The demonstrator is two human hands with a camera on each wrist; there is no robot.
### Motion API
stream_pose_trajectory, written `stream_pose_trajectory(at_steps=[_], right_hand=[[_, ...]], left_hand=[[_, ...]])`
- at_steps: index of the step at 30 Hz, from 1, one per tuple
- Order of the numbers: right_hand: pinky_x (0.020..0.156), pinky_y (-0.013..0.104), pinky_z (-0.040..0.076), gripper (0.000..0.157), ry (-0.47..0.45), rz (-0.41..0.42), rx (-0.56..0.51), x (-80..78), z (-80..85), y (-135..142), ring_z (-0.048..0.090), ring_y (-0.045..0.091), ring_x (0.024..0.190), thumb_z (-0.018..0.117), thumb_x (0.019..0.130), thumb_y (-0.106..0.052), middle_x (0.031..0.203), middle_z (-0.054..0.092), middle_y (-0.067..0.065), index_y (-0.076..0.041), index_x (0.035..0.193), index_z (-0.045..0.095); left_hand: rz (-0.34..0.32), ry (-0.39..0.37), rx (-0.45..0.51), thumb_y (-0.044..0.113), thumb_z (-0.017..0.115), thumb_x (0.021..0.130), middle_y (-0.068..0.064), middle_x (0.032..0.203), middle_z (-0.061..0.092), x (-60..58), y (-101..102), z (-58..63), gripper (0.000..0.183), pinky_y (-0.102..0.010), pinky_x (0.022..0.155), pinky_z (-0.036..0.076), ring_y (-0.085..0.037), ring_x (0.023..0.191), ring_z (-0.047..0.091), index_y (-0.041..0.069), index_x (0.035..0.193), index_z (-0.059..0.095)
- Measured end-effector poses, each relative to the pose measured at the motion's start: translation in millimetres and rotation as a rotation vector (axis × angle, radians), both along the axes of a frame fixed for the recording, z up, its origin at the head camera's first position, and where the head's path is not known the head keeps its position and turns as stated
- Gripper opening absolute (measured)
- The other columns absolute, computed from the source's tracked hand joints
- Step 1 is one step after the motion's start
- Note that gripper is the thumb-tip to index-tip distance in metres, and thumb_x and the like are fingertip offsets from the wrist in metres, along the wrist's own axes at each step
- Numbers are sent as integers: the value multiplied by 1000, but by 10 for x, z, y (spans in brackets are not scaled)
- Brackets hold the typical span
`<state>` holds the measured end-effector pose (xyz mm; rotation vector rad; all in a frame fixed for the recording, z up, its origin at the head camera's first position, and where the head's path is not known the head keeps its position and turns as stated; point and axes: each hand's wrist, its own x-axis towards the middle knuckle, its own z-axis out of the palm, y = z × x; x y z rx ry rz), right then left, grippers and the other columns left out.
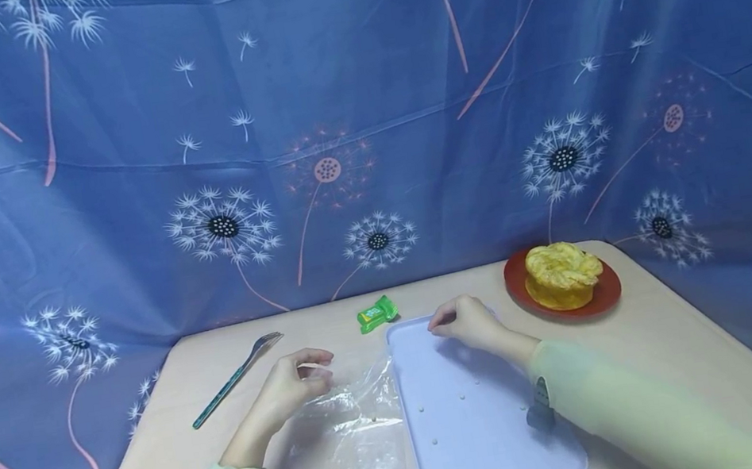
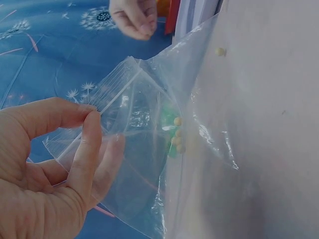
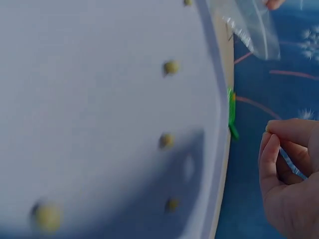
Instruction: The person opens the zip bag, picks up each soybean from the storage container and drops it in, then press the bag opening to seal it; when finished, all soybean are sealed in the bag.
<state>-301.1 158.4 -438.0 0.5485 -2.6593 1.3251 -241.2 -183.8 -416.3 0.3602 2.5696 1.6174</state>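
My left hand (image 1: 290,391) pinches the top edge of a clear zip bag (image 2: 132,164) between thumb and fingers. Several small round yellow soybeans (image 2: 178,134) lie low inside the bag. To its right is a pale lavender tray (image 1: 484,464), with several loose soybeans (image 3: 171,67) spread over it. Above the tray's far part is my right hand (image 1: 471,325), thumb and fingertips pinched together. A small pale yellow soybean (image 3: 269,127) appears at those fingertips, mostly covered by them.
A fork (image 1: 237,378) with a teal handle lies left of the bag. Behind the tray sits a green wrapped packet (image 1: 377,313). A red plate (image 1: 612,301) holding a yellow bun (image 1: 562,276) stands at the back right. A blue dandelion-print cloth (image 1: 358,109) hangs behind the table.
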Motion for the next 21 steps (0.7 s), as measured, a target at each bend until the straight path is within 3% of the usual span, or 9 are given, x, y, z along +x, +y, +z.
stream_pose_trajectory(at_steps=[6, 11, 16, 21], right_hand=[[75, 28, 57, 3, 28, 75, -51, 27, 83, -323, 67, 10, 78, 81, 82, -6, 85, 75, -1, -5, 84, 79], [77, 27, 58, 4, -28, 123, -74, 54, 149, -582, 68, 9, 79, 81, 83, -7, 87, 76, -1, -6, 86, 80], [72, 23, 56, 5, -55, 175, -58, 105, 223, -780, 65, 6, 74, 80, 83, -3, 84, 76, 1, -6, 87, 80], [66, 21, 53, 4, -41, 223, -36, 129, 196, -932, 60, 5, 69, 81, 82, -3, 79, 74, -2, -6, 84, 80]], left_hand=[[-19, 6, 23, -7, 71, 76, -22, 114, 68, 18, 11, 7, 48, -30, 75, 61, -30, 99, 69, -11, 123, 64], [-15, 5, 26, -7, 71, 76, -21, 115, 68, 9, 10, -14, 47, -32, 75, 61, -31, 100, 69, -10, 123, 64], [-29, 4, 37, -7, 71, 76, -23, 116, 68, -10, 17, -46, 46, -32, 75, 61, -32, 100, 69, -10, 122, 64], [-38, 5, 40, -5, 72, 78, -22, 115, 68, 1, 14, -42, 45, -33, 76, 61, -33, 101, 69, -10, 122, 64]])
